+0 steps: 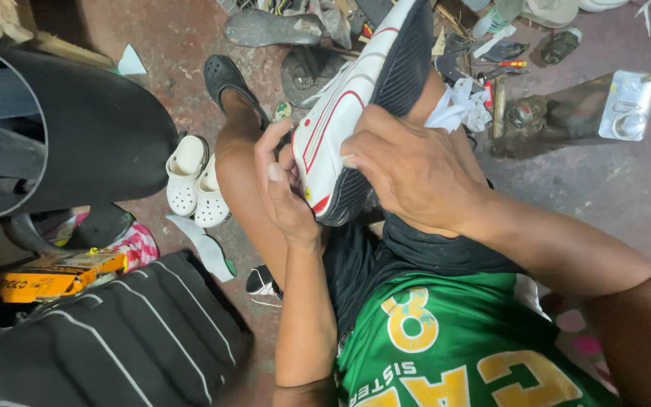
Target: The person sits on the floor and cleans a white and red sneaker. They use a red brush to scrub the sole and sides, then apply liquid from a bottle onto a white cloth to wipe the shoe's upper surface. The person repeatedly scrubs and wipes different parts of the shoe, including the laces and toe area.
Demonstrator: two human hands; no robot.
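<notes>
I see the white sneaker (356, 113) with red trim and a dark ribbed sole, held tilted over the person's lap, toe end pointing down toward the body and heel end up toward the top of the frame. Right hand (416, 169) grasps it from the sole side, fingers wrapped across the dark sole near the toe. Left hand (284, 188) closes on the white upper at the toe, thumb pressed against the edge; whether it pinches anything else I cannot tell. The shoe rests against the raised knee, above dark shorts and a green jersey (453, 339). White cloth (457, 105) lies just beside the shoe on the right. A black clog (227, 79) is on the person's foot on the reddish floor; a pair of small white clogs (194, 185) stands near the left leg. Black padded bag (114, 339) at lower left, an orange box (54, 275) just above it. Assorted tools and soles are scattered along the top edge
</notes>
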